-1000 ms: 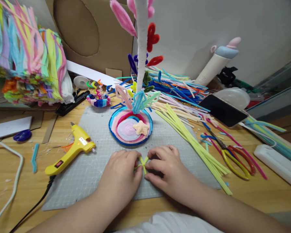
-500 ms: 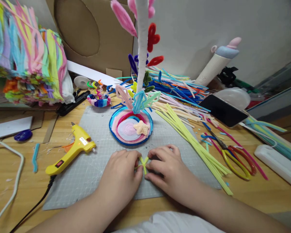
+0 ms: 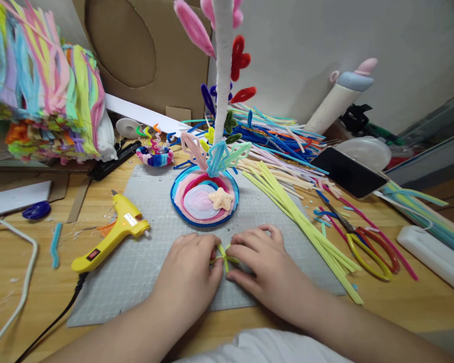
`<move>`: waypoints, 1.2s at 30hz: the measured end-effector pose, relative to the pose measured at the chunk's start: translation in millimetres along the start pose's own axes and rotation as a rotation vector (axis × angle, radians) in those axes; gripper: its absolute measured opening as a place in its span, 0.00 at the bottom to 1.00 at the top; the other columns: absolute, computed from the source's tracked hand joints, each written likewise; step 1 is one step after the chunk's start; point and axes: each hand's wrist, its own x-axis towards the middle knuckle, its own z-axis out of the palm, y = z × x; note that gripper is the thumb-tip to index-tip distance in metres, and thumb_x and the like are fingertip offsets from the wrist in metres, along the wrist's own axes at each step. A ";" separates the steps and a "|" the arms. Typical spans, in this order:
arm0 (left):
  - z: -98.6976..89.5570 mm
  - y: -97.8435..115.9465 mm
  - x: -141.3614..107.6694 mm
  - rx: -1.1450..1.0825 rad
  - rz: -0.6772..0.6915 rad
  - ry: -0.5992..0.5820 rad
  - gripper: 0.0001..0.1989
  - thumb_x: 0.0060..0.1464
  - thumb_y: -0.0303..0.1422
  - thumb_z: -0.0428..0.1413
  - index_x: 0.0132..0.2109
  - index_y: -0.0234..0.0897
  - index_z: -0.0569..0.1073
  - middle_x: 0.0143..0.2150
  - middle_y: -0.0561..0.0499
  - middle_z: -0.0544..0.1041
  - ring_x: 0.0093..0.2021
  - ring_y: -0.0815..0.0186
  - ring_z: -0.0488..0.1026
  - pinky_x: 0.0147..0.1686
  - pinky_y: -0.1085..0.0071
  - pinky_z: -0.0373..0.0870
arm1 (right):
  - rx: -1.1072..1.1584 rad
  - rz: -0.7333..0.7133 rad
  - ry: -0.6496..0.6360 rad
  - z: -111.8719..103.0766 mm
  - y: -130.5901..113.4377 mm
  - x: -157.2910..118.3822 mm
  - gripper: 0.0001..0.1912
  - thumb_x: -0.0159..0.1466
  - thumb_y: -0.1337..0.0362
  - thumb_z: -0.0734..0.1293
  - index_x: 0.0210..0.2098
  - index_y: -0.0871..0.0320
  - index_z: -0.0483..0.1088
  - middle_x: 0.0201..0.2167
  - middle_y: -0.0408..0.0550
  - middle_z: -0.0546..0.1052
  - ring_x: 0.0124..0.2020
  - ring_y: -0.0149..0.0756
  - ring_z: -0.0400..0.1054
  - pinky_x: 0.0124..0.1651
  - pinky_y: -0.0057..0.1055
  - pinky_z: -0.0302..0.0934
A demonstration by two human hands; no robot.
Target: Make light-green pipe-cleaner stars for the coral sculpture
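Between my two hands is a small yellow-green pipe cleaner shape with several arms meeting in the middle, low over the grey cutting mat. My left hand pinches its left side between thumb and fingers. On the other side my right hand has its fingertips at the right arms, thumb and forefinger slightly apart around them. Just beyond stands a round pipe cleaner base in blue, pink and white, bearing a beige star and a white wrapped stem with coloured petals.
A yellow glue gun lies left on the mat, its cord trailing forward. To the right are loose yellow-green pipe cleaners, scissors, a phone and a white power strip. Bundled pipe cleaners fill the back left.
The right fingers have shifted slightly at the pipe cleaner shape, and its right arm now points more sideways than upward. My left hand keeps its place.
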 end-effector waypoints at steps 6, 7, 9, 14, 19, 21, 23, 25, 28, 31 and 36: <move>-0.1 -0.5 0.6 0.011 0.000 0.001 0.08 0.51 0.29 0.52 0.39 0.38 0.73 0.32 0.50 0.74 0.37 0.58 0.70 0.40 0.60 0.63 | -0.116 -0.096 0.041 2.8 -1.6 -4.1 0.06 0.64 0.62 0.65 0.41 0.52 0.70 0.41 0.44 0.76 0.46 0.39 0.67 0.56 0.48 0.40; 0.0 -0.6 0.7 0.012 0.001 0.002 0.08 0.51 0.29 0.52 0.39 0.38 0.73 0.32 0.50 0.74 0.37 0.58 0.70 0.40 0.60 0.63 | -0.125 -0.101 0.050 3.4 -1.7 -4.4 0.06 0.64 0.62 0.65 0.41 0.51 0.70 0.41 0.44 0.76 0.46 0.38 0.67 0.56 0.48 0.40; -0.1 -0.6 0.5 0.012 0.002 0.004 0.09 0.51 0.29 0.52 0.39 0.38 0.73 0.32 0.50 0.74 0.37 0.58 0.70 0.40 0.60 0.63 | -0.136 -0.105 0.062 4.4 -1.5 -4.9 0.07 0.64 0.62 0.65 0.42 0.51 0.71 0.41 0.44 0.76 0.46 0.38 0.67 0.56 0.48 0.40; -2.3 1.2 -1.8 0.007 0.014 0.008 0.09 0.52 0.29 0.50 0.39 0.38 0.73 0.31 0.49 0.73 0.36 0.58 0.69 0.39 0.60 0.63 | -0.147 -0.098 0.061 4.7 -1.9 -5.0 0.07 0.64 0.62 0.65 0.43 0.51 0.71 0.42 0.44 0.76 0.46 0.38 0.67 0.56 0.48 0.40; -5.2 3.1 -3.6 -0.002 0.026 0.010 0.12 0.48 0.26 0.49 0.40 0.37 0.72 0.32 0.48 0.73 0.37 0.57 0.69 0.40 0.59 0.63 | -0.183 -0.097 0.001 1.1 -4.8 -4.1 0.08 0.64 0.59 0.64 0.42 0.52 0.71 0.43 0.45 0.75 0.48 0.40 0.65 0.56 0.49 0.39; -5.5 2.9 -3.4 -0.008 0.016 0.006 0.13 0.48 0.25 0.48 0.39 0.37 0.73 0.32 0.48 0.73 0.37 0.57 0.69 0.40 0.60 0.63 | -0.202 -0.096 0.000 0.2 -5.5 -4.8 0.10 0.64 0.56 0.64 0.42 0.51 0.71 0.48 0.46 0.74 0.51 0.42 0.63 0.56 0.49 0.38; -5.1 2.2 -2.8 -0.018 0.002 0.004 0.13 0.49 0.25 0.48 0.40 0.37 0.73 0.33 0.47 0.74 0.38 0.57 0.69 0.41 0.60 0.63 | -0.223 -0.097 0.017 0.0 -5.5 -6.1 0.12 0.64 0.53 0.64 0.43 0.50 0.71 0.52 0.46 0.72 0.54 0.44 0.60 0.56 0.50 0.37; -4.5 1.1 -2.0 -0.033 -0.010 0.006 0.13 0.50 0.25 0.48 0.41 0.38 0.73 0.35 0.47 0.75 0.39 0.57 0.70 0.41 0.60 0.63 | -0.237 -0.103 0.022 0.1 -5.2 -7.0 0.12 0.64 0.52 0.63 0.43 0.50 0.71 0.55 0.45 0.70 0.56 0.45 0.57 0.57 0.50 0.35; -4.3 -1.4 -1.3 -0.068 -0.028 0.021 0.15 0.52 0.25 0.47 0.46 0.38 0.71 0.36 0.47 0.75 0.39 0.58 0.70 0.41 0.60 0.63 | -0.238 -0.104 -0.004 0.1 -4.8 -6.9 0.12 0.64 0.52 0.63 0.42 0.50 0.71 0.56 0.44 0.69 0.58 0.45 0.55 0.58 0.50 0.34; -6.0 -4.6 -0.5 -0.104 -0.039 0.060 0.16 0.52 0.25 0.47 0.48 0.38 0.69 0.36 0.48 0.75 0.38 0.58 0.70 0.40 0.62 0.64 | -0.242 -0.096 -0.027 0.0 -4.4 -5.2 0.12 0.64 0.52 0.63 0.42 0.50 0.71 0.56 0.44 0.69 0.60 0.45 0.54 0.58 0.51 0.33; -10.3 -7.8 0.7 -0.132 -0.041 0.165 0.16 0.50 0.24 0.48 0.46 0.40 0.67 0.36 0.51 0.74 0.37 0.59 0.70 0.37 0.63 0.63 | -0.264 -0.130 -0.039 0.3 -3.4 -2.4 0.12 0.65 0.52 0.62 0.41 0.51 0.72 0.55 0.44 0.70 0.61 0.45 0.53 0.58 0.52 0.32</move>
